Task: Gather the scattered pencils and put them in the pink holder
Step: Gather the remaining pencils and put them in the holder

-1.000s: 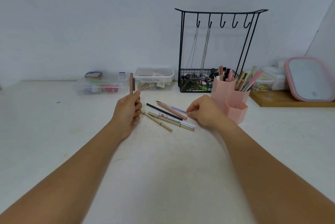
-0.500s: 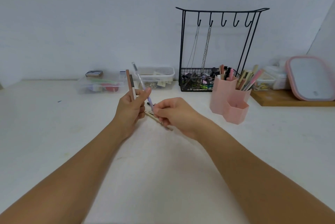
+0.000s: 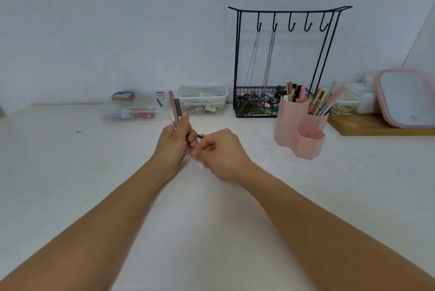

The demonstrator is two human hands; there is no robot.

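My left hand (image 3: 175, 147) is raised just above the table, shut on a brown pencil (image 3: 173, 105) that stands upright, with a thin clear pen blurred beside it. My right hand (image 3: 222, 153) lies right next to it, low on the table, its fingers pinched on a dark pencil (image 3: 200, 136) whose tip pokes out between the two hands. The other loose pencils are hidden under my right hand. The pink holder (image 3: 287, 126), made of hexagonal cups, stands to the right of my right hand and holds several pencils and pens.
A black wire rack (image 3: 256, 104) with hooks and hanging chains stands behind the holder. Two clear plastic boxes (image 3: 131, 109) (image 3: 202, 100) sit along the wall behind my left hand. At the far right, a pink-rimmed mirror (image 3: 407, 97) leans on a wooden board (image 3: 367, 126).
My right hand picked a clear purple pen off the table and passed it to my left hand, which now holds it with the brown pencil. The right hand has dropped back onto the pencils.
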